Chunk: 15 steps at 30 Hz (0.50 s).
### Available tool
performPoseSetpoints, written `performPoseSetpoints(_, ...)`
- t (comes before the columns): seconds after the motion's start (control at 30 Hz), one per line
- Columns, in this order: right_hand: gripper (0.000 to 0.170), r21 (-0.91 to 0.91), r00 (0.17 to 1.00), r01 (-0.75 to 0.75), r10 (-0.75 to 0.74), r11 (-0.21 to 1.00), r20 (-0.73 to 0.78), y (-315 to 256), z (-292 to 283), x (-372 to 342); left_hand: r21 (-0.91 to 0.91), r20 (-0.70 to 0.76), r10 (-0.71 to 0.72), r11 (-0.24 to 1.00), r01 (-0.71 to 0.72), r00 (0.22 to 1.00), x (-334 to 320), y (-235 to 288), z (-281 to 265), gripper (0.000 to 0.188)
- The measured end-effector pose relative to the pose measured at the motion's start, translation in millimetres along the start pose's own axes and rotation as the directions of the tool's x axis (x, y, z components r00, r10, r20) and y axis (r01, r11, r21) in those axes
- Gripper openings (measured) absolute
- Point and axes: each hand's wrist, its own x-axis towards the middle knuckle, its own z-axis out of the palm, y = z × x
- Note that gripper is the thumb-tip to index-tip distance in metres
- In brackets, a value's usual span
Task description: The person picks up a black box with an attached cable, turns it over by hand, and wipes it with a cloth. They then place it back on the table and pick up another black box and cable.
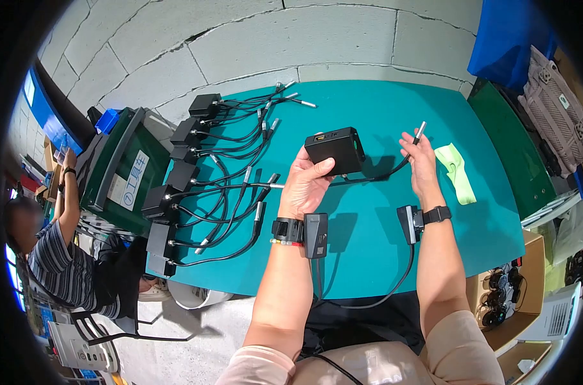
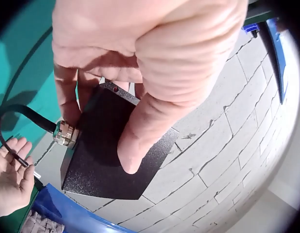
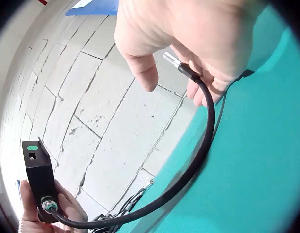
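My left hand (image 1: 306, 181) grips a black box (image 1: 335, 151) above the table, its thumb flat on one face. In the left wrist view the thumb lies across the dark box (image 2: 101, 160), beside a metal cable gland (image 2: 66, 134). A black cable (image 3: 208, 131) runs from the box to my right hand (image 1: 422, 168). Its silver plug (image 3: 172, 59) lies across the right fingers, with the thumb apart from it. The right palm is turned up, fingers loosely bent.
Several black boxes with cables (image 1: 187, 132) line the left side of the green table (image 1: 368, 256). A yellow-green cloth strip (image 1: 456, 173) lies at right. Another person (image 1: 60, 256) sits far left, near a green tool cart (image 1: 121, 186). A cardboard box (image 1: 529, 308) stands at lower right.
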Motion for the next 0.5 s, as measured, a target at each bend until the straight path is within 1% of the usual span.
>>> performPoseSetpoints(0.23, 0.071, -0.045, 0.998, -0.031, 0.029, 0.999, -0.047, 2.0, 0.5, 1.0, -0.046, 0.012, 0.008, 0.999, -0.008, 1.0, 0.5, 0.8, -0.2, 0.055)
performPoseSetpoints(0.3, 0.073, -0.109, 0.996, -0.005, -0.005, 0.994, -0.087, 0.3, 3.8, -0.2, -0.044, 0.005, 0.01, 0.999, -0.01, 1.0, 0.1, 1.1, 1.5, 0.055)
performPoseSetpoints(0.37, 0.073, -0.135, 0.998, -0.006, -0.002, 0.991, -0.057, -10.2, 8.3, -9.1, -0.043, -0.002, 0.012, 0.999, -0.012, 1.0, -0.3, 1.0, 1.5, 0.055)
performPoseSetpoints(0.4, 0.073, -0.161, 1.0, -0.005, 0.001, 0.987, -0.027, -15.4, 11.0, -12.9, -0.022, 0.024, 0.012, 1.0, -0.012, 1.0, -0.4, 0.5, 0.8, 0.055)
performPoseSetpoints(0.5, 0.073, -0.145, 1.0, -0.024, 0.023, 0.989, -0.011, -13.5, 9.9, -11.5, 0.025, 0.079, -0.006, 1.0, 0.004, 0.997, -2.3, -0.2, 0.4, 0.055)
